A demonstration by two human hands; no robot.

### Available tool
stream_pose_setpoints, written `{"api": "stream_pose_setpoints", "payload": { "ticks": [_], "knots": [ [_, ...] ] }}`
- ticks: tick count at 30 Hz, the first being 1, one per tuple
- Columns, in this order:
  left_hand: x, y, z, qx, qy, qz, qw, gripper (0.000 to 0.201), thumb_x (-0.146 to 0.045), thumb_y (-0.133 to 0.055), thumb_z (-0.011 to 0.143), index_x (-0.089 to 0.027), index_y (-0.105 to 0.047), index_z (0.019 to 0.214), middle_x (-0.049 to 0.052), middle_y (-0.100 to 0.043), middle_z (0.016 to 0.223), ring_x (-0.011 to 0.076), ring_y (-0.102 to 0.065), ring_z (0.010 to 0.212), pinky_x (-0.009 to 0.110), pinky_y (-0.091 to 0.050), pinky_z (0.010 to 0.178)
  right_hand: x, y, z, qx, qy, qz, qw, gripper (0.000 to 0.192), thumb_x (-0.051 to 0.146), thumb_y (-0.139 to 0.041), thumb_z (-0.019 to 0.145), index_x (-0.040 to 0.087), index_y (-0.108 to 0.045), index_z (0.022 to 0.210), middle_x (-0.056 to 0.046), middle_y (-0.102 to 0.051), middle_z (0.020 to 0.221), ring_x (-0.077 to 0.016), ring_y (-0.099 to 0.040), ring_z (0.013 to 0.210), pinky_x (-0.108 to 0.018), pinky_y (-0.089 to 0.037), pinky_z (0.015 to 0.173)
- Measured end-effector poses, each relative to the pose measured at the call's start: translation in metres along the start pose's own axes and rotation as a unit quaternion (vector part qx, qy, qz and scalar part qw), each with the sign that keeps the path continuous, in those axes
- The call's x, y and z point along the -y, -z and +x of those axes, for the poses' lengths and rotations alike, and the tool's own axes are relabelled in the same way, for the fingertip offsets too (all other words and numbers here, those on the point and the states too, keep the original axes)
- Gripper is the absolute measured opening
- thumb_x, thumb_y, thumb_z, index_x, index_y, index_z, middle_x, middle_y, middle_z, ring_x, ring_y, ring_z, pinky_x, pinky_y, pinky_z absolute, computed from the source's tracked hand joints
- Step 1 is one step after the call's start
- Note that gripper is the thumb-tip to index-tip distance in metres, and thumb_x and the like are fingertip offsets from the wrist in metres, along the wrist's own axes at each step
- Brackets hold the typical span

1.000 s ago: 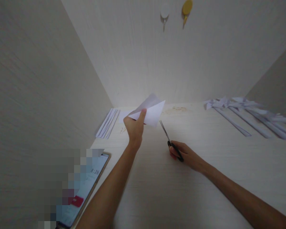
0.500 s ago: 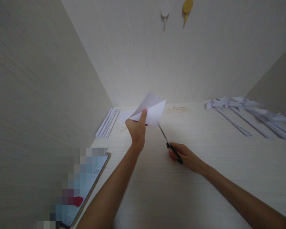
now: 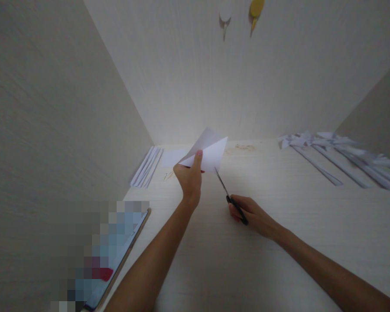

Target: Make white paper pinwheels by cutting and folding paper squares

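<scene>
My left hand [image 3: 189,177] holds a folded white paper [image 3: 211,151] up above the pale wooden desk [image 3: 279,225], thumb pressed on its lower left corner. My right hand [image 3: 251,213] grips black-handled scissors [image 3: 230,197] close to the desk surface. The blades point up and left, and their tip touches the paper's lower edge. I cannot tell how far the blades are apart.
A phone [image 3: 107,264] leans against the left wall at the near left. Narrow white paper strips [image 3: 147,167] lie by the back left corner beside a small white sheet [image 3: 173,157]. Several folded paper pieces with long stems [image 3: 338,158] lie at the back right. Two hooks [image 3: 238,15] hang on the back wall.
The scissors and my right hand have moved slightly left and up, bringing the blade tip to the paper's lower edge. My left hand has shifted the paper a little to the right.
</scene>
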State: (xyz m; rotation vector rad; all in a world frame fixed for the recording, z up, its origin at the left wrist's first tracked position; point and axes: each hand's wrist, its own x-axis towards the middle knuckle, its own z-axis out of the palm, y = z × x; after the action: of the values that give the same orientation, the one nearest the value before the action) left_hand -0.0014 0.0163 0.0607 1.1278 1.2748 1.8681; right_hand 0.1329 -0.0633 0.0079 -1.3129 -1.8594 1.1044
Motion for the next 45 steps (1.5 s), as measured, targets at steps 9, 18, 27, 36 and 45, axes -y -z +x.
{"api": "stream_pose_setpoints", "payload": {
  "ticks": [9, 18, 27, 36, 45],
  "knots": [
    [0.0012, -0.0017, -0.0032, 0.002, 0.002, 0.005, 1.0, 0.031, -0.038, -0.065, 0.057, -0.008, -0.061, 0.059, 0.004, -0.059, 0.053, 0.0096, -0.052, 0.043, 0.018, -0.039, 0.032, -0.0049, -0.0008, 0.0, -0.006, 0.008, 0.004, 1.0, 0.035, 0.045, -0.034, 0.081, 0.019, -0.036, 0.058, 0.002, -0.041, 0.054, -0.0098, -0.038, 0.051, -0.023, -0.029, 0.048],
    [0.0003, -0.0015, -0.0033, 0.006, 0.008, 0.002, 1.0, 0.03, -0.037, -0.065, 0.058, -0.008, -0.061, 0.061, 0.004, -0.06, 0.055, 0.0097, -0.053, 0.044, 0.018, -0.039, 0.033, -0.003, -0.0005, 0.0007, -0.01, 0.002, 0.004, 1.0, 0.033, 0.043, -0.036, 0.08, 0.019, -0.036, 0.057, 0.002, -0.041, 0.053, -0.0098, -0.038, 0.05, -0.023, -0.029, 0.047],
    [0.0032, -0.0016, -0.0027, -0.002, 0.011, 0.008, 1.0, 0.031, -0.038, -0.065, 0.058, -0.008, -0.061, 0.059, 0.004, -0.059, 0.054, 0.0094, -0.051, 0.042, 0.018, -0.037, 0.033, -0.0025, -0.0008, 0.0007, -0.011, -0.002, -0.005, 1.0, 0.033, 0.044, -0.034, 0.08, 0.019, -0.035, 0.057, 0.002, -0.04, 0.053, -0.0098, -0.037, 0.049, -0.023, -0.028, 0.047],
    [0.0021, -0.0013, -0.0027, -0.005, 0.012, 0.0, 1.0, 0.03, -0.037, -0.066, 0.057, -0.008, -0.06, 0.057, 0.004, -0.058, 0.053, 0.0082, -0.049, 0.04, 0.018, -0.036, 0.032, -0.0013, -0.001, 0.001, -0.012, -0.014, -0.001, 1.0, 0.034, 0.046, -0.038, 0.079, 0.019, -0.035, 0.058, 0.003, -0.039, 0.051, -0.0091, -0.036, 0.047, -0.023, -0.027, 0.045],
    [0.0021, -0.0011, -0.0022, -0.003, 0.02, -0.001, 1.0, 0.029, -0.036, -0.066, 0.056, -0.008, -0.06, 0.058, 0.003, -0.058, 0.054, 0.0079, -0.049, 0.04, 0.017, -0.035, 0.032, 0.0015, -0.0002, 0.0003, -0.013, -0.016, -0.002, 1.0, 0.034, 0.044, -0.039, 0.079, 0.019, -0.036, 0.057, 0.003, -0.039, 0.051, -0.0086, -0.035, 0.047, -0.022, -0.027, 0.044]
  ]
}}
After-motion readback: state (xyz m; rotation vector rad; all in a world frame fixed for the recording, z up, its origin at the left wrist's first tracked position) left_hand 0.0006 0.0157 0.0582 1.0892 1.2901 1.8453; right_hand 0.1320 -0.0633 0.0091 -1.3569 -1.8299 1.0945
